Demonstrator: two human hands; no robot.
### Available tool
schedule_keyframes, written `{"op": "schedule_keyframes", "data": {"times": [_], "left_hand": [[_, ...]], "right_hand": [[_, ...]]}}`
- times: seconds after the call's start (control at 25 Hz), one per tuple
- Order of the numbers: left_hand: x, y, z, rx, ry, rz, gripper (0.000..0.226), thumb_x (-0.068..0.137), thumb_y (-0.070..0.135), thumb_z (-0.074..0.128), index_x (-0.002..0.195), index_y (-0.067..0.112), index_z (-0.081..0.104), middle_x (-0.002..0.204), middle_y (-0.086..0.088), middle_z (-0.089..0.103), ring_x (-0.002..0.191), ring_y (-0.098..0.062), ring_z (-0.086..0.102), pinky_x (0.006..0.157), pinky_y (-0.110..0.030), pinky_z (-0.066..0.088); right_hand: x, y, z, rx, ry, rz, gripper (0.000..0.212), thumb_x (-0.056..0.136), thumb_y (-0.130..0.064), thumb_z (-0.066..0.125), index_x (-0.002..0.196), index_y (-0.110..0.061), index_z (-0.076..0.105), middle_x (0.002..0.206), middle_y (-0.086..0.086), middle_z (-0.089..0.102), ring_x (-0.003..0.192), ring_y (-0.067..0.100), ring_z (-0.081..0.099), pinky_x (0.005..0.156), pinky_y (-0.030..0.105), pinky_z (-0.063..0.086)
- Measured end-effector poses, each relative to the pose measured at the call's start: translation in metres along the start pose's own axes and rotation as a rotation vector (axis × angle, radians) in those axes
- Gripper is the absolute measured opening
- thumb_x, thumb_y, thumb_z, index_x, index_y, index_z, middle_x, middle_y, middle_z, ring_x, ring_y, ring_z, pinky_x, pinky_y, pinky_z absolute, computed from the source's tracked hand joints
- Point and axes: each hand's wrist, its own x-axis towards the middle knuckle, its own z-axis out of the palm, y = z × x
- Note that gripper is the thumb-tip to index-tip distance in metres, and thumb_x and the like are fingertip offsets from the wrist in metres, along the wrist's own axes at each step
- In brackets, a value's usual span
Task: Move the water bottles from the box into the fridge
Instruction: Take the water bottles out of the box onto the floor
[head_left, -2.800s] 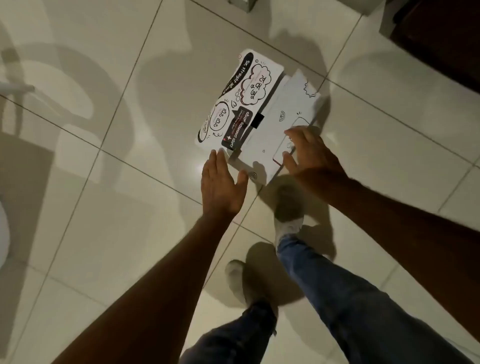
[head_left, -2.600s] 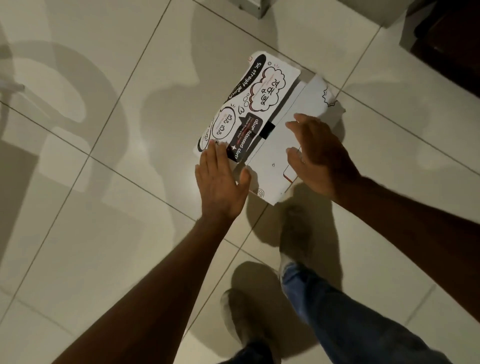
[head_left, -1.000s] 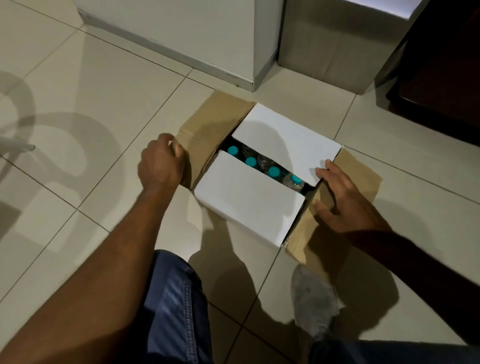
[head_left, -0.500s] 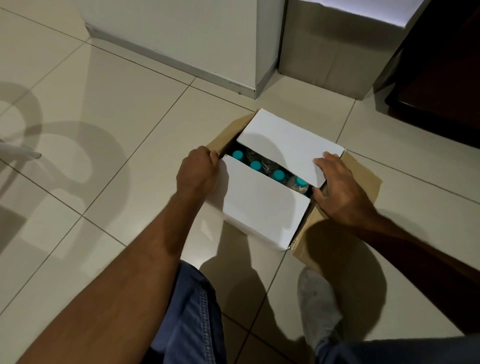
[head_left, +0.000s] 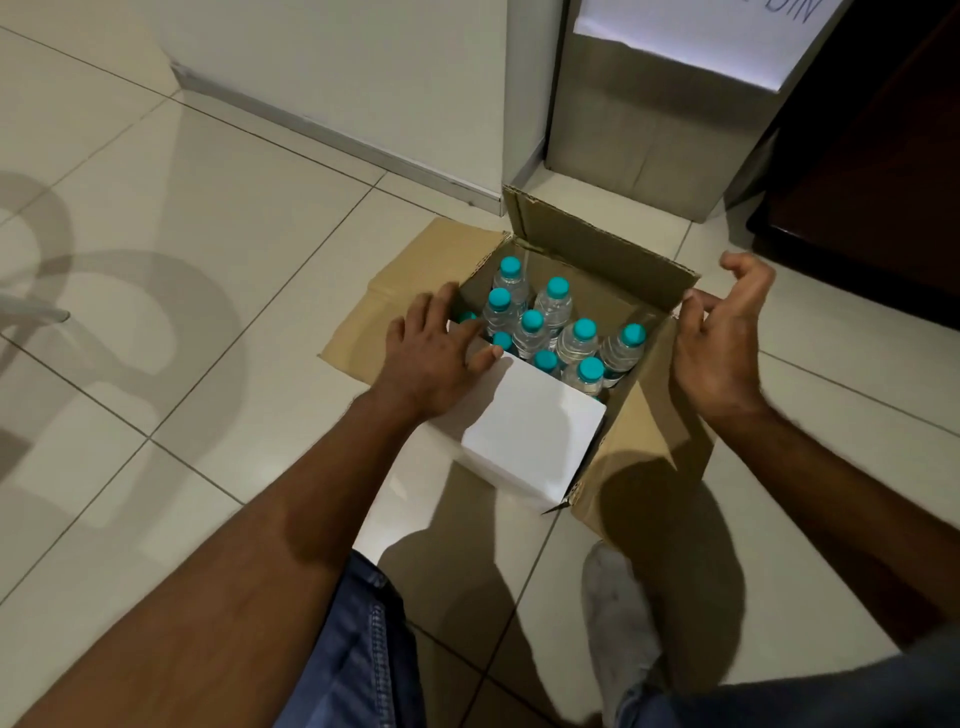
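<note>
Standing open now, cardboard box (head_left: 644, 431) on the floor exposed teal-capped water bottles (head_left: 553, 332); far flap raised. Left hand (head_left: 441, 358) lay flat-fingered on near white flap (head_left: 524, 436); right hand (head_left: 719, 338) pinched the right flap.

We see a pale tiled floor (head_left: 182, 249), a white wall (head_left: 363, 78) and dark wooden furniture (head_left: 872, 171) at right.
</note>
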Motion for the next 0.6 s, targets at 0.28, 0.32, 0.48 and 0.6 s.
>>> {"op": "schedule_keyframes", "data": {"times": [0.28, 0.32, 0.48, 0.6], "left_hand": [[-0.003, 0.008, -0.016, -0.086, 0.088, -0.019, 0.054, 0.098, 0.065, 0.033, 0.138, 0.033, 0.051, 0.164, -0.001, 0.016, 0.15, -0.029, 0.012, 0.118, -0.055, 0.017], [-0.005, 0.01, -0.022, -0.12, 0.151, -0.015, 0.05, 0.098, 0.062, 0.036, 0.129, 0.029, 0.057, 0.162, -0.002, 0.024, 0.148, -0.027, 0.019, 0.116, -0.053, 0.024], [-0.019, 0.011, -0.053, -0.307, 0.44, -0.025, 0.046, 0.1, 0.05, 0.045, 0.092, 0.015, 0.075, 0.114, -0.002, 0.067, 0.106, -0.015, 0.056, 0.089, -0.041, 0.052], [-0.039, 0.003, -0.074, -0.346, 0.438, -0.087, 0.056, 0.098, 0.057, 0.046, 0.074, 0.016, 0.076, 0.071, 0.003, 0.069, 0.064, -0.012, 0.062, 0.064, -0.036, 0.057]], "right_hand": [[0.017, 0.003, 0.009, -0.042, 0.06, -0.02, 0.039, 0.102, -0.004, 0.051, 0.135, -0.014, 0.031, 0.153, 0.005, 0.027, 0.107, 0.01, 0.061, 0.08, 0.014, 0.056], [0.022, 0.003, 0.009, -0.059, 0.076, -0.008, 0.038, 0.102, -0.007, 0.051, 0.134, -0.013, 0.032, 0.151, 0.006, 0.029, 0.103, 0.01, 0.062, 0.08, 0.019, 0.058], [0.028, 0.012, 0.008, -0.134, 0.07, 0.006, 0.043, 0.1, -0.001, 0.053, 0.136, -0.016, 0.035, 0.146, 0.008, 0.03, 0.111, 0.017, 0.061, 0.084, 0.023, 0.057], [0.024, 0.021, 0.011, -0.225, 0.02, 0.01, 0.054, 0.098, 0.001, 0.054, 0.144, -0.021, 0.035, 0.156, 0.006, 0.024, 0.112, 0.014, 0.055, 0.083, 0.022, 0.054]]}}
